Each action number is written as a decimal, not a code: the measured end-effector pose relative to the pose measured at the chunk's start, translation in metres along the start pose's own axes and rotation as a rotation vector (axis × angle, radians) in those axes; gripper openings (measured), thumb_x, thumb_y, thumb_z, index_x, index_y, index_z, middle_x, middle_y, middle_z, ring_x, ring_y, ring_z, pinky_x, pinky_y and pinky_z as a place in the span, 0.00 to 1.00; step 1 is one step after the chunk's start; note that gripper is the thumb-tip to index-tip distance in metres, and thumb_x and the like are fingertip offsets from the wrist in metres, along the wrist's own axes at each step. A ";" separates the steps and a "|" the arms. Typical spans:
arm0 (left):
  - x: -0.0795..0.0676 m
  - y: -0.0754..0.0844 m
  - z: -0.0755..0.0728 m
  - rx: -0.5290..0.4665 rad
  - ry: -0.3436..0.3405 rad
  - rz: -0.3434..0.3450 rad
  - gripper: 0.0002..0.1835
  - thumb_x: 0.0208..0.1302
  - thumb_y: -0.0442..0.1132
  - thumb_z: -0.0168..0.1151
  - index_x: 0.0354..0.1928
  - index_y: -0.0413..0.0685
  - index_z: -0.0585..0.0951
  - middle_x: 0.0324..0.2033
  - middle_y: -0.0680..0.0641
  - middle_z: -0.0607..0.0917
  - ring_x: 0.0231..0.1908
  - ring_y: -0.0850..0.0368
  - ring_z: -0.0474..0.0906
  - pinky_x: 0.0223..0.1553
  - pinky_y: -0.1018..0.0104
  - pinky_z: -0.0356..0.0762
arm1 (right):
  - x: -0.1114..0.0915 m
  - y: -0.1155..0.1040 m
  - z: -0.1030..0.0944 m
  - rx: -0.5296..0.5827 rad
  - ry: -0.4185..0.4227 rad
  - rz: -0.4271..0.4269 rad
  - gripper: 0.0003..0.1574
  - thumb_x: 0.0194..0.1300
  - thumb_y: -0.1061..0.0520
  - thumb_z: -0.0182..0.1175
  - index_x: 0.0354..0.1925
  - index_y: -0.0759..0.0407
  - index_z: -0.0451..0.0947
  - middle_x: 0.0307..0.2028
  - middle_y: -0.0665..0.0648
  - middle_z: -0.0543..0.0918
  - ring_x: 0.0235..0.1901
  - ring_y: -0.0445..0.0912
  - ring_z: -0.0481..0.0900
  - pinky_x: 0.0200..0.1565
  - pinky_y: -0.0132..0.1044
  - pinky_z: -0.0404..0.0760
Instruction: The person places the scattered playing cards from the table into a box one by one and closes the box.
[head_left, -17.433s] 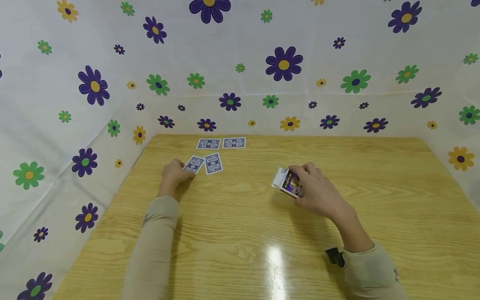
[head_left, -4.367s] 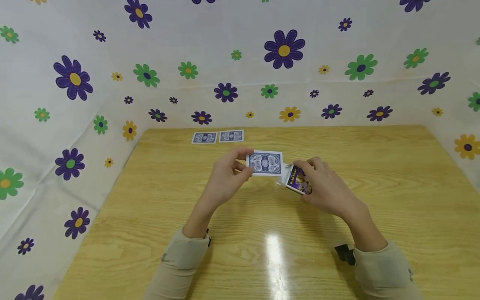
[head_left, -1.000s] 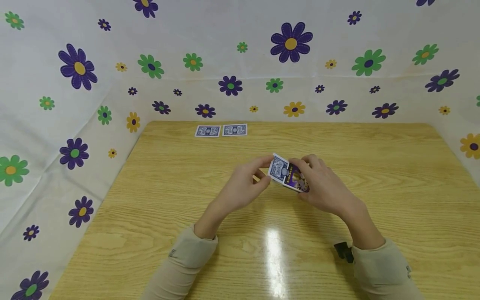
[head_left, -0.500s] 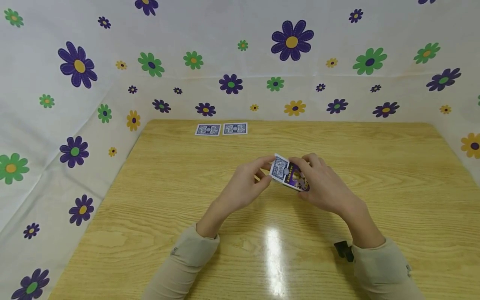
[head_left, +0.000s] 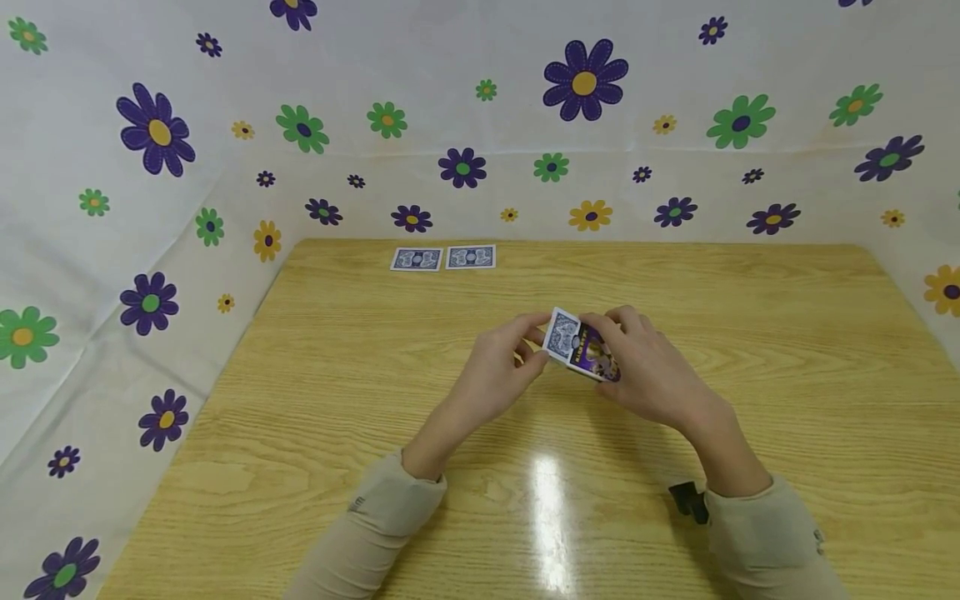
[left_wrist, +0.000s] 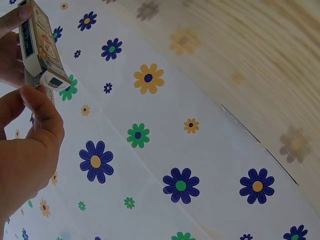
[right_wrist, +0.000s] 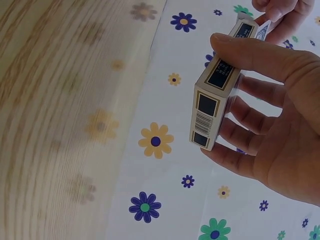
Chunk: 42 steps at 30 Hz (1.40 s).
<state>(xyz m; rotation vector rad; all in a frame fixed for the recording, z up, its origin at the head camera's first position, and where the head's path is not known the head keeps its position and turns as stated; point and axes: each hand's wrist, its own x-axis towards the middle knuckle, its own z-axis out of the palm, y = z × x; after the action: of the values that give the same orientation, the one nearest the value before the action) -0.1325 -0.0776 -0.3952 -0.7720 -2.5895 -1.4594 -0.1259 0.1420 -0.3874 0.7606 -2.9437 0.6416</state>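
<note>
My left hand pinches the left end of a blue-backed playing card between thumb and fingers. The card's other end is inside the mouth of a purple-fronted card box, tilted above the table. My right hand grips this box by its closed end. In the right wrist view the thumb lies along a narrow side of the box, and a sliver of card shows by the left fingers. The left wrist view has the box's flap hanging out near the left fingertips. Whether one card or more is held, I cannot tell.
Two blue-backed cards, a left one and a right one, lie side by side at the table's back left. The wooden table meets a flowered cloth behind and at the sides. A black strap piece hangs at the right cuff.
The two nearer cards at the left are gone from the table since the oldest frame. The left hand has brought a card rightward into the box mouth; over the last second it edges slightly further right.
</note>
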 end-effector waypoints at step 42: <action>-0.011 0.016 0.026 0.345 -0.029 0.122 0.19 0.67 0.31 0.58 0.60 0.39 0.79 0.45 0.42 0.87 0.31 0.58 0.82 0.27 0.79 0.74 | -0.001 0.001 -0.001 -0.019 0.035 -0.010 0.53 0.49 0.64 0.76 0.71 0.58 0.63 0.58 0.69 0.69 0.53 0.62 0.73 0.53 0.60 0.77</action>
<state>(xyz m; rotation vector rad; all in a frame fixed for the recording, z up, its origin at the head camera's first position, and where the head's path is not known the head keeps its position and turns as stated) -0.1108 -0.0543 -0.4006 -0.8861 -2.6552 -0.9391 -0.1257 0.1439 -0.3871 0.7541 -2.9086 0.6182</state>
